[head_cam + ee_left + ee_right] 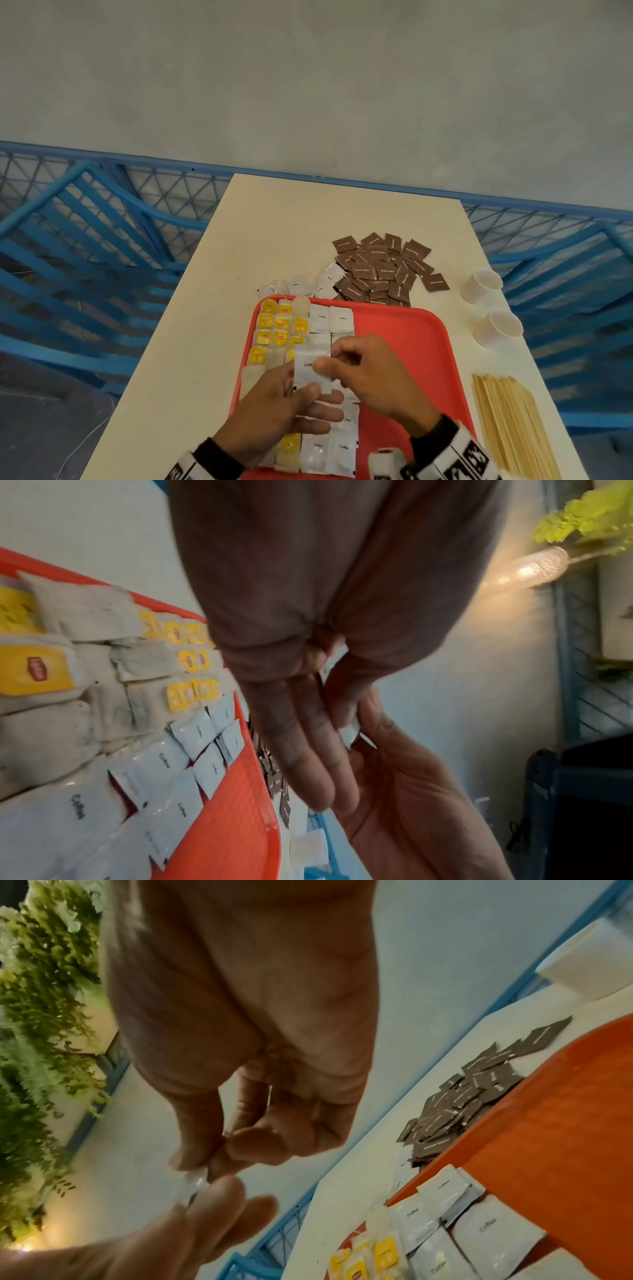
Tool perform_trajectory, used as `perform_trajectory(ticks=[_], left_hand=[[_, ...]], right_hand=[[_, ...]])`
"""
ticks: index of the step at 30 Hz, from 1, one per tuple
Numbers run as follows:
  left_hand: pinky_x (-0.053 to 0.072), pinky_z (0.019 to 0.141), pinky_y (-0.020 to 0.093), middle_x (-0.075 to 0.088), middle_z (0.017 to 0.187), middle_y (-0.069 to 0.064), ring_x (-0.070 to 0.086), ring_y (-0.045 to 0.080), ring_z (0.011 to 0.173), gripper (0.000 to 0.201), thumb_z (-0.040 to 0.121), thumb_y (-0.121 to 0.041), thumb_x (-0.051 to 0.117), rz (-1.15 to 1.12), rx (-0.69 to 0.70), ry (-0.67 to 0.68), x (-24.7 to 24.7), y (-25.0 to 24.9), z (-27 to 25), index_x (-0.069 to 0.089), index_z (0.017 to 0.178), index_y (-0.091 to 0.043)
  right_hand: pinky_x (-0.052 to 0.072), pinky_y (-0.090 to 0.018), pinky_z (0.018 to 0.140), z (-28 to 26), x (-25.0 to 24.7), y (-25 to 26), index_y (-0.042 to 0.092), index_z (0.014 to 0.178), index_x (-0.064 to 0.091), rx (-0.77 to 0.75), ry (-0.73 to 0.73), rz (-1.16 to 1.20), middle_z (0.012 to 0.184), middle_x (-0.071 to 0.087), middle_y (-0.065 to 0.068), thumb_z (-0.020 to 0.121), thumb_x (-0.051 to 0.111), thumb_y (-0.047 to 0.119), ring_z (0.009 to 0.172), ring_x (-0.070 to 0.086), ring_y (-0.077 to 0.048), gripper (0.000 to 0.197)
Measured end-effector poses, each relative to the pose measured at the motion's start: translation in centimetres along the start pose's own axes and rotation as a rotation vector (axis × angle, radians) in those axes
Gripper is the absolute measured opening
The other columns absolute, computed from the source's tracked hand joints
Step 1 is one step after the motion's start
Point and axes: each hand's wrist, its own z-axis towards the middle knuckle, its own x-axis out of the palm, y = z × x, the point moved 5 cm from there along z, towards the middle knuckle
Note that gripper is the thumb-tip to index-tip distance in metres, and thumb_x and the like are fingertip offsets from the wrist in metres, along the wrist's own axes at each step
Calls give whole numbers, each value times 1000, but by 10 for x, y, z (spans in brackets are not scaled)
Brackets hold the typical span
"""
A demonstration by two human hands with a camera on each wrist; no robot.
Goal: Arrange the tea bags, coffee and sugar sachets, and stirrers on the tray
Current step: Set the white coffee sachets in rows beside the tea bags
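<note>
Both hands hold one coffee sachet (310, 368) above the tray (404, 329), over the rows already laid there. Left hand (284, 407): thumb on the sachet's lower face, fingers stretched flat beneath. Right hand (373, 373): fingertips pinch its right edge. Judgement: the sachet is light, thin, glossy film, so likely slippery and floppy; best taken by a sealed edge, not the filled middle. Sugar sachets (380, 270) and stirrers (507, 421) lie off the tray.

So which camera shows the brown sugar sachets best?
The head view: the whole pile of brown sugar sachets lies unobstructed on the table behind the tray. The right wrist view shows it blurred at an angle; the left wrist view shows only slivers behind fingers.
</note>
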Motion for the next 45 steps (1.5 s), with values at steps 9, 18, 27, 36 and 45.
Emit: perform_trajectory(ticks=[9, 18, 27, 36, 45], left_hand=[[58, 89, 43, 77, 105, 6, 74, 26, 94, 26, 101, -22, 56, 215, -79, 115, 23, 18, -10, 51, 125, -30], [57, 78, 38, 77, 104, 8, 74, 30, 95, 29, 101, -21, 55, 121, -91, 35, 9, 31, 1, 48, 128, -30], [56, 70, 31, 78, 93, 7, 72, 20, 78, 20, 98, -19, 59, 136, -178, -132, -37, 42, -7, 54, 115, -9], [61, 81, 32, 78, 93, -1, 75, 17, 84, 17, 98, -24, 60, 250, -163, -167, -60, 39, -4, 60, 111, -13], [48, 52, 24, 72, 65, 6, 59, 13, 51, 15, 98, -26, 60, 537, 19, -229, -102, -17, 15, 66, 92, -14]], right_hand=[[41, -26, 59, -40, 6, -18, 17, 78, 74, 72, -46, 94, 65, 64, 2, 91, 70, 37, 60, 50, -7, 24], [40, -20, 52, -36, 19, -35, 17, 61, 61, 298, -74, 257, 53, 54, 6, 85, 77, 21, 51, 51, -8, 29], [47, -25, 57, 62, -5, -107, 11, 56, 59, 549, -224, 35, 59, 53, -1, 82, 77, 5, 54, 50, -10, 32], [56, -20, 55, 74, 4, -118, 5, 60, 66, 550, -226, -177, 60, 67, -9, 74, 81, 11, 54, 62, -10, 22], [54, -19, 57, 97, -20, -86, 2, 71, 69, 384, -225, -322, 74, 74, 0, 85, 76, 16, 63, 68, -3, 21]])
